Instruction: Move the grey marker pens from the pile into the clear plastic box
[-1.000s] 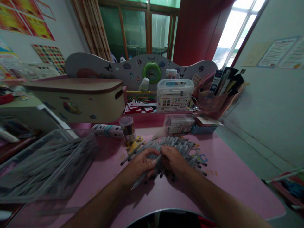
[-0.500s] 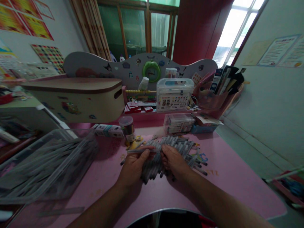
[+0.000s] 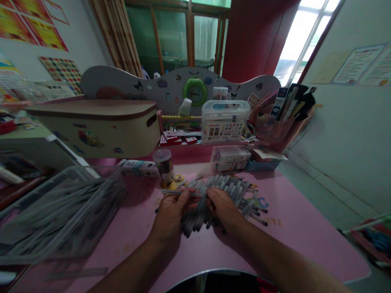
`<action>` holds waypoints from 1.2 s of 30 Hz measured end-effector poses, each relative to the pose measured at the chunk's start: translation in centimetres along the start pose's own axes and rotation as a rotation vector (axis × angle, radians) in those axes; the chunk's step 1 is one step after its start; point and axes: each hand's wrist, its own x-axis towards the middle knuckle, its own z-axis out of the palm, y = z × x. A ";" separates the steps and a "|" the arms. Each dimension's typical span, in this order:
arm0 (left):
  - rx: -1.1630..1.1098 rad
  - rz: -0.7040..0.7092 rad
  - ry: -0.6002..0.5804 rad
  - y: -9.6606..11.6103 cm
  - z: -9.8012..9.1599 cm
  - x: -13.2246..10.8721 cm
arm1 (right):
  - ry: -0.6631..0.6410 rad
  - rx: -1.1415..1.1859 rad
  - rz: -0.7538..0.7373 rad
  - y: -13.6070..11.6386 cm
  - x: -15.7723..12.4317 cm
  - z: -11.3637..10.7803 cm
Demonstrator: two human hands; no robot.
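My left hand (image 3: 168, 213) is closed on a slim greyish pen (image 3: 171, 192), which lies level across its fingers, thumb on top. At the pen's right end, my right hand (image 3: 224, 207) has its thumb and fingers pinched together; its lower fingers are curled out of sight. Directly beneath and around both hands spreads a pile of clear grey pens (image 3: 195, 221) with dark ends, on the pink desk (image 3: 195, 254). To the left, a clear plastic bin (image 3: 105, 207) holds many long, thin, translucent pieces. A loose flat strip (image 3: 82, 272) lies on the desk before the bin.
Behind the pile stand a clear round canister (image 3: 163, 162), a long printed box (image 3: 139, 167), a clear plastic box (image 3: 230, 158) and a blue box (image 3: 265, 163). A lidded cream storage box (image 3: 106, 134) and a handled clear case (image 3: 225, 124) are farther back.
The pen's left end has tilted slightly upward and shifted a little left. My left thumb has moved slightly left. Both hands otherwise stay over the pile.
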 end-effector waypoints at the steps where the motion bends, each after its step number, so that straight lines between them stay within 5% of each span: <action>1: 0.004 0.010 0.010 0.0 0.0 0.0 | -0.010 0.002 -0.008 0.0 0.0 0.0; 7: 0.031 0.027 0.028 0.1 -0.2 0.3 | -0.015 0.197 0.032 -0.5 -0.3 0.2; 12: 0.042 0.038 0.034 0.0 -0.3 0.2 | -0.059 0.051 0.043 -0.3 -0.2 0.1; 17: 0.019 0.015 0.042 0.1 -0.1 0.1 | -0.066 0.218 0.054 -0.4 -0.3 0.3; 36: 0.030 0.034 0.048 0.4 -0.1 0.1 | -0.068 0.178 0.120 -0.4 -0.2 0.4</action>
